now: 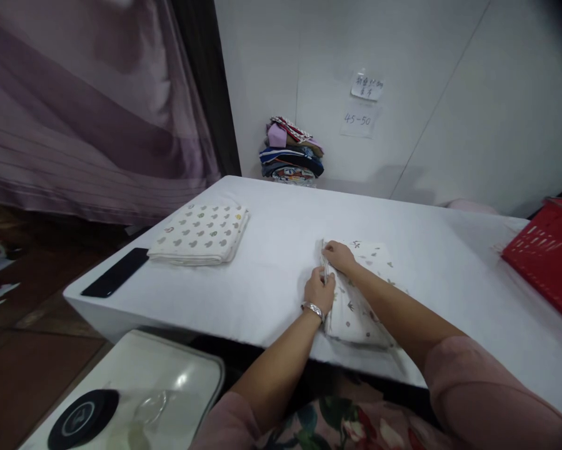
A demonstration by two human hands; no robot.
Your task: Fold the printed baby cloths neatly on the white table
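A white folded cloth point(356, 315) with a small leaf-like print lies near the front edge of the white table. My left hand point(319, 291), with a silver bracelet at the wrist, is closed on the cloth's left edge, thumb and fingers about the layers. Just beyond it, my right hand point(339, 256) pinches the same edge near its far corner, its forearm crossing over the cloth. Part of the print is hidden under that arm. Farther left on the table rests another folded cloth point(200, 234), white with rows of grey motifs, touched by neither hand.
A black phone-like slab point(116, 272) lies at the table's left corner. On the right stands a red plastic basket point(550, 256). Folded fabrics point(291, 153) are stacked by the wall behind. A pale surface point(168, 369) holding a black round object point(84, 419) sits at lower left.
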